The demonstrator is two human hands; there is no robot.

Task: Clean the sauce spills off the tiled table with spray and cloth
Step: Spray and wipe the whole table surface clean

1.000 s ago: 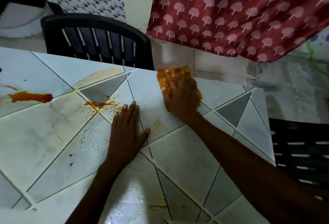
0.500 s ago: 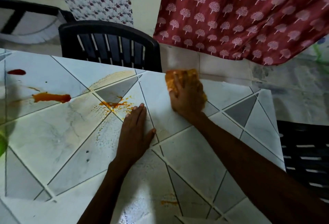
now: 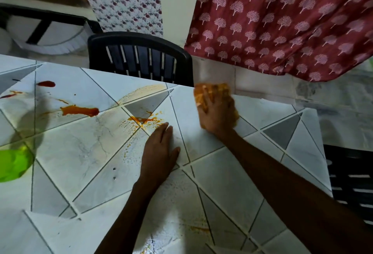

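My right hand (image 3: 216, 112) presses an orange cloth (image 3: 220, 89) flat against the tiled table (image 3: 80, 153) near its far edge. My left hand (image 3: 159, 153) rests palm down on the tiles, fingers straight, just beside an orange sauce smear (image 3: 144, 120). A bigger orange-red sauce spill (image 3: 80, 111) lies further left, and a dark red blob (image 3: 46, 84) sits beyond it. A faint yellowish smear (image 3: 141, 91) marks the far edge. A small orange trace (image 3: 198, 228) lies near me. A green blurred object (image 3: 12, 165) shows at the left edge; I cannot tell whether it is the spray.
A black plastic chair (image 3: 141, 58) stands behind the table's far edge. Another dark chair (image 3: 351, 183) sits at the right. A red patterned fabric (image 3: 282, 21) hangs at the back right. The table's right corner ends near the right chair.
The view has shifted left, bringing more sauce spills and the green object into sight. My right hand with the cloth stays near the far edge; my left hand stays planted.
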